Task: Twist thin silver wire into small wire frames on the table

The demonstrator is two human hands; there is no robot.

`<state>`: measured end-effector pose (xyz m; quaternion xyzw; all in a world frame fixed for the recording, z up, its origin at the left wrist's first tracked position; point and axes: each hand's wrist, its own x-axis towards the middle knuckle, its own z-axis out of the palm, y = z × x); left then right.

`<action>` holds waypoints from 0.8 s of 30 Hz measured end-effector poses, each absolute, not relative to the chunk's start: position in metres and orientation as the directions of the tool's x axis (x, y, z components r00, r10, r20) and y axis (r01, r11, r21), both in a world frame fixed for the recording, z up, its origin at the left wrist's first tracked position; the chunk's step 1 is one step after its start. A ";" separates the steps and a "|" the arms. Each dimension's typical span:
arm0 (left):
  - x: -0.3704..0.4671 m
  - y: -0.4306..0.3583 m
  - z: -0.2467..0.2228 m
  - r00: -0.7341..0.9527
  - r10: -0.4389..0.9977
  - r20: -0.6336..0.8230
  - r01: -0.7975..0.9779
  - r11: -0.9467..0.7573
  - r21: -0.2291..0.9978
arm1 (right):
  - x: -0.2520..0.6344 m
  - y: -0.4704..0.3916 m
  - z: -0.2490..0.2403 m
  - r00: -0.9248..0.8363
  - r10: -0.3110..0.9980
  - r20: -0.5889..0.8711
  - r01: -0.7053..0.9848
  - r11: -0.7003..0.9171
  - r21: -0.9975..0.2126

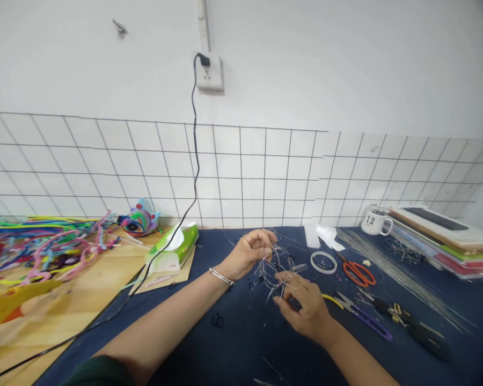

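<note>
A loose tangle of thin silvery wire loops (280,256) hangs between my hands above the dark blue cloth (193,332). My left hand (254,251), with a bangle at the wrist, pinches the upper left part of the wire. Lower and to the right, my right hand (304,305) grips the wire's lower side with its fingertips. Small dark bits show among the loops, too blurred to name. Small black rings (218,320) lie on the cloth below my left hand.
Right: round clear dish (323,262), orange-handled scissors (358,273), purple-handled snips (366,319), straight wires (402,279), mug (374,222), stacked books (459,246). Left: tissue pack (175,249), colourful pipe cleaners (52,246), yellow glue gun (16,303). A black cable (145,276) crosses the left side.
</note>
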<state>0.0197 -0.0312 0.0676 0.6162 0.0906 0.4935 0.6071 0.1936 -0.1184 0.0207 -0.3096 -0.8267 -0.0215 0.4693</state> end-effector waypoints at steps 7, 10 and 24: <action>0.029 -0.030 0.054 0.501 0.745 0.440 -0.495 -0.170 0.852 | 0.204 -0.109 0.023 -0.306 0.482 0.821 0.577 0.780 -0.243; 0.030 -0.030 0.053 0.481 0.774 0.411 -0.486 -0.155 0.860 | 0.211 -0.106 0.025 -0.343 0.475 0.811 0.598 0.776 -0.201; 0.028 -0.027 0.047 0.690 0.700 0.184 -0.361 0.112 0.926 | 0.216 -0.102 0.028 -0.347 0.451 0.822 0.634 0.759 -0.149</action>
